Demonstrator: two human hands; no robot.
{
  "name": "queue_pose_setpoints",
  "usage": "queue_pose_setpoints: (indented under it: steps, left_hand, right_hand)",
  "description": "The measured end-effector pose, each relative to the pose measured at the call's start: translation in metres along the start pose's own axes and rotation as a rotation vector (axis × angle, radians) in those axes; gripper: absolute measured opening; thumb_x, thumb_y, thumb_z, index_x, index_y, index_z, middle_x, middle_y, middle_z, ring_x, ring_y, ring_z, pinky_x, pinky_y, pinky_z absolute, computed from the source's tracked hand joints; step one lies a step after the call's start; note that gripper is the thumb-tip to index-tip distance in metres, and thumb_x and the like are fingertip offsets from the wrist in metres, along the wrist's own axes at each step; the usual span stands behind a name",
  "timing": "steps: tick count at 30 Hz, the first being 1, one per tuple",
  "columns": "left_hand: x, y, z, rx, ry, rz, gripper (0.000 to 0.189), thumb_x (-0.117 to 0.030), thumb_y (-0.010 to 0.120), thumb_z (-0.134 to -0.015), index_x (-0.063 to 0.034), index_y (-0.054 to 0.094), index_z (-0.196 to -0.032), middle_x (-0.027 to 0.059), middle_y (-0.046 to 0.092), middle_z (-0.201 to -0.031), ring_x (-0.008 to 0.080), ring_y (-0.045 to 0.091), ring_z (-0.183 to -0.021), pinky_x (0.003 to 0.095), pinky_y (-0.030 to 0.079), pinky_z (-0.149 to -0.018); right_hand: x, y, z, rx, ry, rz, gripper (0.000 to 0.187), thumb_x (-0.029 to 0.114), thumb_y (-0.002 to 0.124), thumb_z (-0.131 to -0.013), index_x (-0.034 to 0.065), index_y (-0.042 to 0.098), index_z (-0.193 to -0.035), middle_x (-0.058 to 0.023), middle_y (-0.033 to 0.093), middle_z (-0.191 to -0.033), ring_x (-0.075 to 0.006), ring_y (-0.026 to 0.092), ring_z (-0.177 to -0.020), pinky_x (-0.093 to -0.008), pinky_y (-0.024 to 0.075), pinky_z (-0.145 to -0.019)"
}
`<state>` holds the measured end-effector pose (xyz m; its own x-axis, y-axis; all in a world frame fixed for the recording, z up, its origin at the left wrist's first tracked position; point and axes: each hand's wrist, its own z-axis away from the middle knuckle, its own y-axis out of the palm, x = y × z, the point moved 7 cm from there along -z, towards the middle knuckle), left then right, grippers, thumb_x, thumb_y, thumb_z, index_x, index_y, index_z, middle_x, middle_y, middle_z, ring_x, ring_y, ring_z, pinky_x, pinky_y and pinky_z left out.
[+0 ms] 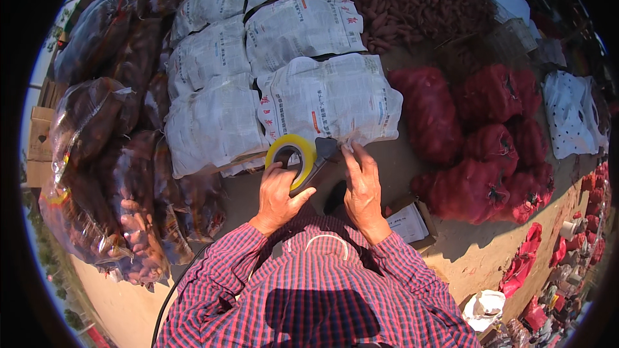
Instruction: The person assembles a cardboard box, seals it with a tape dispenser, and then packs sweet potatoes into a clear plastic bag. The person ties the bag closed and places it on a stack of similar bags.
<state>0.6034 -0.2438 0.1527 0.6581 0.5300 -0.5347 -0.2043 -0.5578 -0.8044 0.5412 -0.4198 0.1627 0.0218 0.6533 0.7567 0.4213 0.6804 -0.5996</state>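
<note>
My left hand (281, 193) grips a hand-held tape dispenser (309, 174) loaded with a yellow-edged roll of packing tape (295, 141). At the dispenser's dark front end, my right hand (361, 183) pinches a small clear piece that looks like the tape's free end. Just beyond both hands lies the nearest newspaper-covered package (333, 96), bulging on top. Another newspaper-wrapped package (217, 125) sits to its left, with a cardboard edge showing below. More such packages (300, 24) stand in rows behind. What is inside them is hidden.
Clear plastic bags of sweet potatoes (135, 222) are stacked at left. Red mesh sacks (464, 183) stand at right, near an open carton with papers (411, 222). A heap of loose sweet potatoes (416, 0) lies at the back. A white dotted bag (570, 111) is far right.
</note>
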Motion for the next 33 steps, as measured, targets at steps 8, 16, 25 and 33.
queue_pose_setpoints:
  steps: [8,16,25,33]
  left_hand:
    - [0.047,0.035,-0.06,-0.051,0.125,-0.12,0.044,-0.028,0.079,-0.072,-0.0003,0.061,-0.102,0.011,0.062,-0.088,0.0281,0.06,-0.088,0.0497,0.035,-0.104]
    - [0.066,0.083,-0.112,0.083,0.339,-0.152,0.042,-0.029,0.078,-0.072,-0.0033,0.063,-0.101,0.0095,0.063,-0.088,0.0258,0.06,-0.092,0.0507,0.033,-0.106]
    - [0.088,0.123,-0.149,0.192,0.452,-0.233,0.04,-0.032,0.077,-0.074,-0.0049,0.061,-0.099,0.0088,0.061,-0.085,0.0249,0.058,-0.093,0.0507,0.03,-0.11]
    - [0.104,0.143,-0.143,0.257,0.48,-0.232,0.046,-0.034,0.072,-0.083,0.0037,0.06,-0.107,0.0151,0.061,-0.092,0.0315,0.057,-0.098,0.0535,0.031,-0.108]
  right_hand:
    - [-0.051,0.063,-0.029,-0.085,0.017,0.263,0.064,-0.003,0.05,-0.085,-0.0045,0.03,-0.146,-0.0243,0.044,-0.142,-0.0386,0.046,-0.129,-0.0438,0.0384,-0.105]
    - [-0.093,0.071,-0.027,-0.071,0.337,0.415,0.062,0.005,0.048,-0.088,-0.0056,0.028,-0.146,-0.0237,0.045,-0.142,-0.0365,0.045,-0.131,-0.0432,0.0385,-0.103]
    - [-0.091,0.064,0.08,-0.067,0.611,0.451,0.056,0.008,0.058,-0.085,0.0011,0.044,-0.138,-0.0214,0.048,-0.139,-0.0362,0.053,-0.119,-0.0462,0.0448,-0.097]
    - [-0.04,0.081,0.204,-0.132,0.962,0.373,0.041,0.009,0.054,-0.088,0.0026,0.054,-0.128,-0.0218,0.05,-0.135,-0.0392,0.056,-0.112,-0.0488,0.0472,-0.092]
